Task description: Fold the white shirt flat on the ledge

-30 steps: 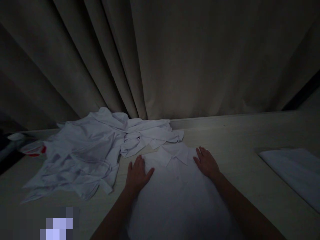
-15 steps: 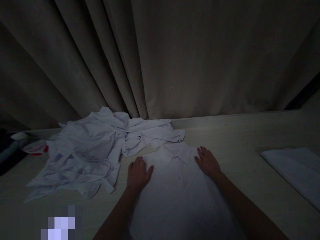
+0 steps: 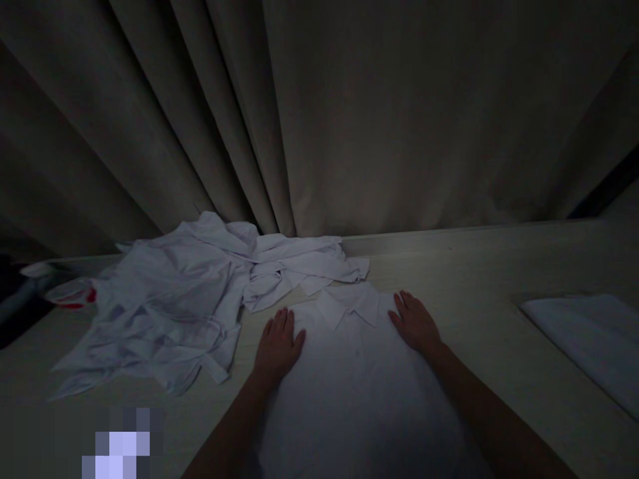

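Resting flat and unclenched, the left hand and right hand touch far corners of the shirt. Pressing evenly, outward from the collar, seems best

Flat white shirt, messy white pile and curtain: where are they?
Flat white shirt [image 3: 355, 386]: head view, middle of its front.
Messy white pile [image 3: 174, 286]: head view, its crumpled middle.
Curtain [image 3: 349, 120]: head view, its wide panel.

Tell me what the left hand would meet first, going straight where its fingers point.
Likely the crumpled white clothes, lying just past the left hand and before the curtain; exact depth is unclear.
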A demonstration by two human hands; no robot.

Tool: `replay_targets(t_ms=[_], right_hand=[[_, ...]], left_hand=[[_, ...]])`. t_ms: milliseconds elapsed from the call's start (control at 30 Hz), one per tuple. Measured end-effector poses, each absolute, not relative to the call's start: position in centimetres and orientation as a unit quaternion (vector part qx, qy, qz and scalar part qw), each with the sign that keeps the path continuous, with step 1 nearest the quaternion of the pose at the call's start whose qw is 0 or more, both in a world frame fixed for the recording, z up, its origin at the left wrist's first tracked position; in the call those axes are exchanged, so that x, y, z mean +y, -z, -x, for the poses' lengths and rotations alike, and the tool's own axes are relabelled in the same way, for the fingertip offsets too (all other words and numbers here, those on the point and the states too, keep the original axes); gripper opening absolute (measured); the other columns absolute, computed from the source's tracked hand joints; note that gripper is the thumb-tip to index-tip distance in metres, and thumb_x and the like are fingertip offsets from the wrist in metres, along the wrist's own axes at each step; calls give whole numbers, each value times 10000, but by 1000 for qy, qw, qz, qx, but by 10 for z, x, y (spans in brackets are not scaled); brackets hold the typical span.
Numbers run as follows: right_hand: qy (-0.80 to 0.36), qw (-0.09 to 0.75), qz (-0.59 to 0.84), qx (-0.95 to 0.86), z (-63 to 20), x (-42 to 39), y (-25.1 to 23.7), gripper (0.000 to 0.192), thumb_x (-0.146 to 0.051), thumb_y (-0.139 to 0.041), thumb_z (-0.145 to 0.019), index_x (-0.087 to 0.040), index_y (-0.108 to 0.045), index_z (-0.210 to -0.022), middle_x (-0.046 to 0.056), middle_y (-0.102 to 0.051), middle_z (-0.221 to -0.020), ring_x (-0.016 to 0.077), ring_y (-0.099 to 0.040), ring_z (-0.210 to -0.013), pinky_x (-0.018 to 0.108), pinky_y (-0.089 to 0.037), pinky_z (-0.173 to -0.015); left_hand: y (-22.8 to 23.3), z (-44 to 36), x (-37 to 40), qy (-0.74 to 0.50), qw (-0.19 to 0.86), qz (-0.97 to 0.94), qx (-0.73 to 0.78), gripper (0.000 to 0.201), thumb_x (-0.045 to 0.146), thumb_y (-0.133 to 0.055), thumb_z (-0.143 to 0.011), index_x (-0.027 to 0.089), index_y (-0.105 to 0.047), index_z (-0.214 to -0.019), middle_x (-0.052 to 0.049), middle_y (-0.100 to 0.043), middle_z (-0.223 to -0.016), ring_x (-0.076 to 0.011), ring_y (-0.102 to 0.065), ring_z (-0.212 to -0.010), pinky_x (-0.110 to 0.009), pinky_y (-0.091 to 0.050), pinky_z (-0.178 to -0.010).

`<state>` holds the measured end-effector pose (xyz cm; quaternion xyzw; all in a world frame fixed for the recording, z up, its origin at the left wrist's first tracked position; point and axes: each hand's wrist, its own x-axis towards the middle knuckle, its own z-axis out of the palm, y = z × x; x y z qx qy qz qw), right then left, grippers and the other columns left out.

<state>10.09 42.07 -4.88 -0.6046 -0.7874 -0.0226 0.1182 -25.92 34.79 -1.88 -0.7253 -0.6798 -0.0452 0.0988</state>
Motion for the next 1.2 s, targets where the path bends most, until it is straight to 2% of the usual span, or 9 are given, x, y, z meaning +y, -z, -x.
replay_targets(t_ms=[200,567,733,900,1067,1200], right_hand=[[15,117,605,-788,-101,420,47,669,-514,-239,-924,-53,-381,-1387,191,-329,-1473,271,-269,-1375,428,-183,-1134],[12,124,605,-787,-102,420,49,655,-518,-246,-923,-85,-366,-1399,169,-304,-1490,261,-235,-1390,438,-177,-1139],[-1,116,607,-786,-99,421,37,664,-492,-226,-932,-33,-354,-1395,208,-305,-1479,279,-248,-1383,444,-224,-1125],[22,176,557,-812,-32,421,6,593,-379,-215,-946,-21,-319,-1407,184,-304,-1486,248,-220,-1396,436,-213,-1140],[17,169,423,-890,65,422,-7,542,-329,-311,-931,-45,-367,-1389,155,-329,-1481,248,-246,-1385,411,-196,-1150],[2,157,404,-901,94,427,1,545,-357,-333,-927,-51,-397,-1372,157,-357,-1466,262,-272,-1372,427,-180,-1150]], left_hand=[[19,258,348,38,95,714,-692,712,527,-225,-900,16,-336,-1384,-209,-351,-1464,-299,-294,-1378,-507,-232,-1120],[19,259,349,40,80,712,-696,825,636,-233,-854,17,-319,-1393,-217,-312,-1480,-306,-252,-1394,-507,-204,-1125],[22,260,347,61,81,714,-693,815,636,-235,-853,30,-333,-1390,-214,-320,-1478,-305,-249,-1396,-513,-181,-1129],[25,260,348,76,81,714,-691,808,635,-248,-849,38,-352,-1383,-216,-331,-1472,-311,-249,-1395,-523,-173,-1130],[13,263,350,82,95,711,-692,789,618,-268,-858,23,-381,-1365,-218,-370,-1452,-321,-280,-1381,-500,-212,-1131],[6,277,350,88,126,703,-694,658,473,-246,-912,6,-406,-1347,-213,-401,-1436,-316,-289,-1377,-480,-202,-1143]])
